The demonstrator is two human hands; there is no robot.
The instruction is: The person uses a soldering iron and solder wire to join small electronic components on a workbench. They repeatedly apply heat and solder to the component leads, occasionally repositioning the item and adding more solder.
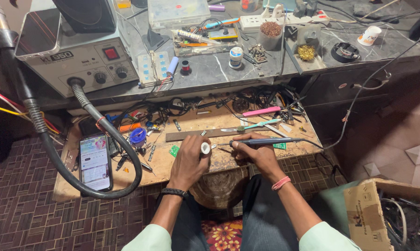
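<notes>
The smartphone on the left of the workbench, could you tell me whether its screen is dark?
No, the smartphone lies face up with its screen lit, showing bright content.

Your view is lit from above, soft and even, brightest on the grey bench (247, 69). Glare streaks the phone (95, 160) screen. The left edge falls dim, wide-angle bending shows at the corners, and small parts blur slightly.
</notes>
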